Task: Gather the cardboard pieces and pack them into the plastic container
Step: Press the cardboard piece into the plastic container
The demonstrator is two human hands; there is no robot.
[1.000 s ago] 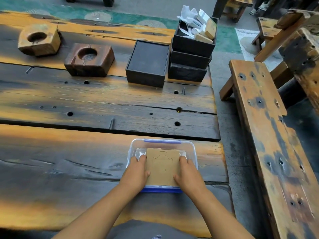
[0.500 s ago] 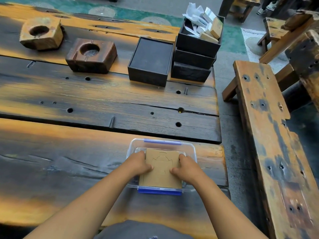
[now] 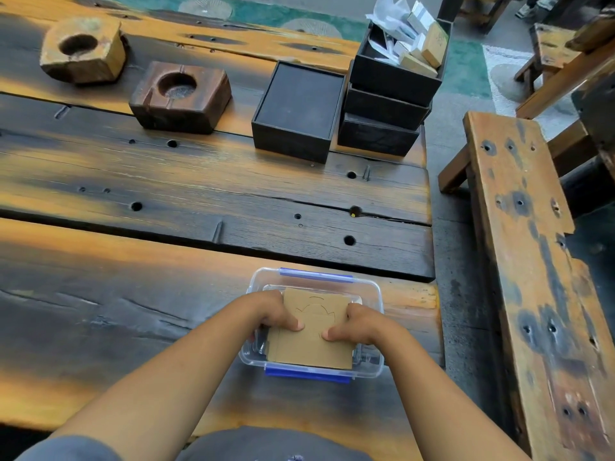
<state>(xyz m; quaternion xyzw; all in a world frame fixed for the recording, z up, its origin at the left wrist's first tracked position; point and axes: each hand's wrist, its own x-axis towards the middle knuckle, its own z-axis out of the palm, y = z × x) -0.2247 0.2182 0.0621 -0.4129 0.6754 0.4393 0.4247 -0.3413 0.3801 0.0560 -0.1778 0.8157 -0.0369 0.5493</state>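
My hands have slid inward since a moment ago, left hand (image 3: 278,312) and right hand (image 3: 357,324) now pinching the cardboard (image 3: 312,341) with thumbs on top, pressing it into the container (image 3: 374,294) so packing looks nearly done; long axis runs away from me, near edge riding the front rim.

Fingertips of the left hand (image 3: 278,312) and the right hand (image 3: 354,324) are hidden under the edges of the cardboard piece (image 3: 311,331). The floor of the plastic container (image 3: 377,296) is mostly covered by that piece; whether more pieces lie beneath cannot be told. The tabletop (image 3: 166,294) is cut off at the left edge. Contents of the top black box (image 3: 396,74) are too jumbled to identify.
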